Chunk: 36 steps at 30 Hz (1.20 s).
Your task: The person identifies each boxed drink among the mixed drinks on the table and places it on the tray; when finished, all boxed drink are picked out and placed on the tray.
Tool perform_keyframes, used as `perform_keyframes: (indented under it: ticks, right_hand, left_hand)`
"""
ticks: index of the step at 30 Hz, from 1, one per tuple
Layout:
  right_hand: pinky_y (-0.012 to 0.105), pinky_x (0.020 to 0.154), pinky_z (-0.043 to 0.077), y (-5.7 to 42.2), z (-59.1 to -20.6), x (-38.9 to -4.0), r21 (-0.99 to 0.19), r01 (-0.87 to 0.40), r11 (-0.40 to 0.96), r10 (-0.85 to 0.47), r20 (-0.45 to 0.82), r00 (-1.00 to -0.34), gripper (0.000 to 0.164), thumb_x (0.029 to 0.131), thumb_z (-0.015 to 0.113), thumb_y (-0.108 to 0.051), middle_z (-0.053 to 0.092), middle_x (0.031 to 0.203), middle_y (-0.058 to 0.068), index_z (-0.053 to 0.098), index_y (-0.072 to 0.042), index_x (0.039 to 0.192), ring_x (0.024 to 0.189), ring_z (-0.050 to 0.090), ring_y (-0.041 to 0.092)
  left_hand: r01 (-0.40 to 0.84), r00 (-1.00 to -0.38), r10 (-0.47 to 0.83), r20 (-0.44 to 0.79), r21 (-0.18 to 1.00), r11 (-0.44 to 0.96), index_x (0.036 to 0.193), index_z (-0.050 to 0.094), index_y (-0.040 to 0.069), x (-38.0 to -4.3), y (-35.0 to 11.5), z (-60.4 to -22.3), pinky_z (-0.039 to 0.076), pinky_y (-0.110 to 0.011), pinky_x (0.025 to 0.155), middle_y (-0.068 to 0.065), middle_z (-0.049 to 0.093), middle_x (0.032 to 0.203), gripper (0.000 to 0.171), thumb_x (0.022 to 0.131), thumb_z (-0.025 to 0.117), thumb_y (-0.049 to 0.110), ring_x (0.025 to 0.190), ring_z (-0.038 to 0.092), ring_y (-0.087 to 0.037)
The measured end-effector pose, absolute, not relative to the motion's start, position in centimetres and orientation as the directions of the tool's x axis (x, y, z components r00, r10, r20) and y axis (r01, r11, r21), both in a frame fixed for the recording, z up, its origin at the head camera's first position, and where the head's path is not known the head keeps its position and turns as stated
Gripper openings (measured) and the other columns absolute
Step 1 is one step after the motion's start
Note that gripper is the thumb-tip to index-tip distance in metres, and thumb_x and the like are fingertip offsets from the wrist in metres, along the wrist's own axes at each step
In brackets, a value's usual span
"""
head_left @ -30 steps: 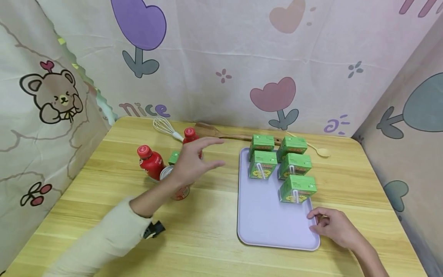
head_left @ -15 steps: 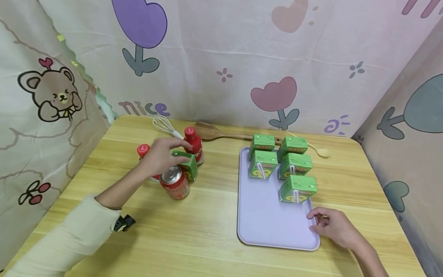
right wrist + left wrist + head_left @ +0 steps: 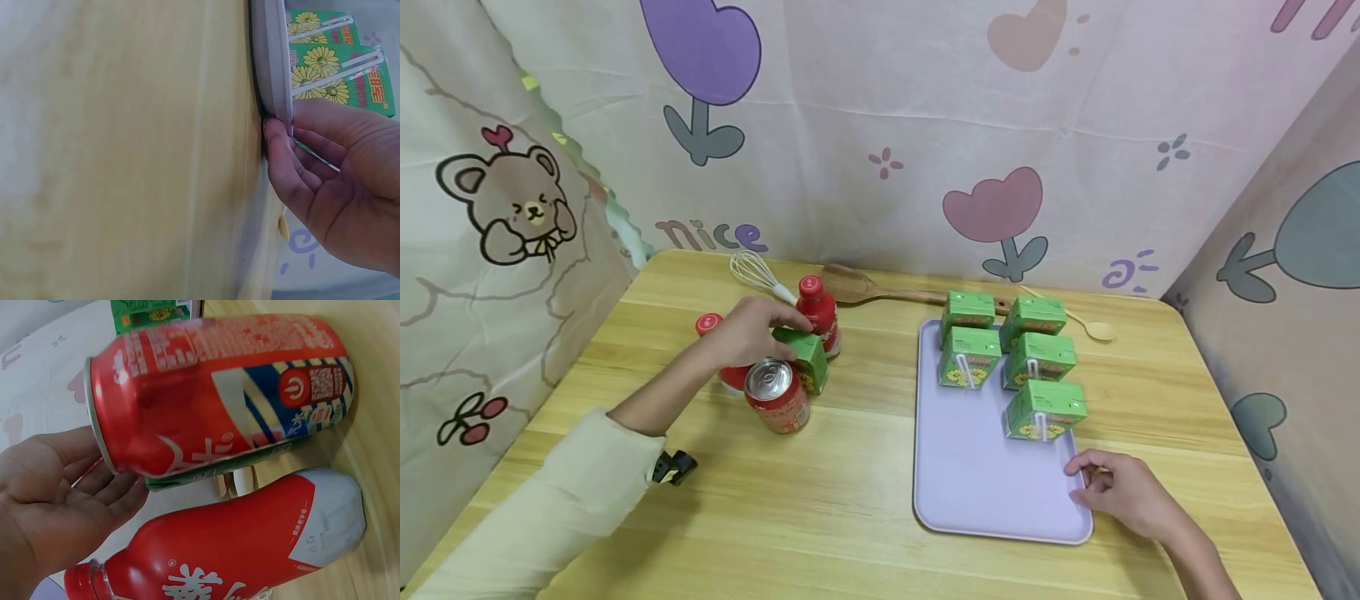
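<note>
My left hand [image 3: 748, 333] reaches into a group of drinks at the left, its thumb and fingers pinching the top of a green drink carton [image 3: 811, 362]. In front of that carton stands a red soda can [image 3: 781, 408]. One red bottle [image 3: 823, 312] is behind it; my hand and wrist partly cover another red bottle [image 3: 707, 323]. In the left wrist view the can [image 3: 169, 394] hides most of the carton [image 3: 206, 475]. My right hand [image 3: 1123, 492] pinches the right rim of a lilac tray [image 3: 962, 483], between thumb and fingers in the right wrist view.
Several green cartons [image 3: 1045, 408] stand in two columns on the tray's back part. Along the table's back edge lie a white whisk [image 3: 756, 271], a wooden spatula [image 3: 850, 285] and a pale yellow spoon [image 3: 1100, 331]. A patterned cloth [image 3: 865, 100] hangs behind the table [image 3: 850, 508].
My left hand has moved left from beside the tray to the drinks, then lowered and closed its thumb and fingers onto the green carton. The right hand stays at the tray's rim.
</note>
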State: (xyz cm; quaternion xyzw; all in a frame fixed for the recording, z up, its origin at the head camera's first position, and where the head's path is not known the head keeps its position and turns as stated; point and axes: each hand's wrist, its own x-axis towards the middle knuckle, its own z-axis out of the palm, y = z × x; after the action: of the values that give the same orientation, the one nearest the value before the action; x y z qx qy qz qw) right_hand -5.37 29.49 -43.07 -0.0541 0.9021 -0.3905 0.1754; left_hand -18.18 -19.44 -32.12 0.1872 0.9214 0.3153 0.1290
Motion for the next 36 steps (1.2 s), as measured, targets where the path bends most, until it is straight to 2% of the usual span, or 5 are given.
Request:
perform_keyframes:
  ticks: [6, 14, 19, 24, 36]
  right_hand:
    - [0.021, 0.045, 0.039, 29.31, -42.91, -5.38, -0.735, 0.045, 0.676, -0.243, -0.281, -0.928, 0.027, 0.070, 0.073, -0.013, 0.049, 0.070, 0.004, 0.060, -0.005, 0.093, 0.052, 0.044, 0.007]
    - [0.021, 0.045, 0.038, 29.31, -42.81, -5.40, -0.744, 0.048, 0.666, -0.248, -0.281, -0.927, 0.028, 0.071, 0.072, -0.013, 0.049, 0.069, 0.004, 0.059, -0.004, 0.094, 0.051, 0.043, 0.006]
    - [0.021, 0.045, 0.038, 29.24, -42.75, -5.44, -0.743, 0.041, 0.668, -0.250, -0.277, -0.928, 0.028, 0.071, 0.072, -0.014, 0.049, 0.069, 0.004, 0.059, -0.004, 0.093, 0.052, 0.044, 0.006]
    - [0.021, 0.045, 0.038, 29.15, -42.60, -5.39, -0.739, 0.037, 0.673, -0.249, -0.273, -0.929, 0.028, 0.070, 0.073, -0.013, 0.048, 0.069, 0.004, 0.059, -0.004, 0.093, 0.052, 0.044, 0.006]
    - [0.021, 0.045, 0.039, 29.23, -42.67, -5.34, -0.741, 0.023, 0.671, -0.254, -0.259, -0.932, 0.026, 0.071, 0.072, -0.012, 0.048, 0.070, 0.004, 0.059, -0.004, 0.092, 0.053, 0.044, 0.006]
  left_hand:
    - [0.249, -0.862, 0.470, -0.189, 0.650, 0.718, 0.105, 0.063, 0.006, -18.95, -19.65, -31.92, 0.043, -0.041, 0.086, -0.011, 0.060, 0.109, 0.042, 0.066, 0.071, -0.007, 0.103, 0.052, -0.027]
    - [0.291, -0.849, 0.488, -0.203, 0.591, 0.752, 0.102, 0.064, 0.004, -19.06, -19.21, -31.30, 0.045, -0.039, 0.082, -0.011, 0.061, 0.106, 0.053, 0.060, 0.054, -0.026, 0.101, 0.051, -0.027]
    - [0.382, -0.845, 0.515, -0.147, 0.508, 0.772, 0.100, 0.065, 0.002, -18.90, -19.40, -31.35, 0.046, -0.040, 0.080, -0.011, 0.062, 0.100, 0.052, 0.060, 0.049, -0.027, 0.093, 0.054, -0.025]
    - [0.432, -0.833, 0.534, -0.145, 0.434, 0.791, 0.103, 0.063, 0.001, -18.56, -19.30, -31.41, 0.046, -0.040, 0.081, -0.011, 0.061, 0.100, 0.049, 0.063, 0.054, -0.025, 0.089, 0.053, -0.024]
    - [0.461, -0.813, 0.565, -0.139, 0.439, 0.771, 0.108, 0.061, 0.001, -18.42, -19.49, -31.62, 0.045, -0.042, 0.083, -0.012, 0.060, 0.105, 0.050, 0.064, 0.056, -0.023, 0.093, 0.054, -0.025]
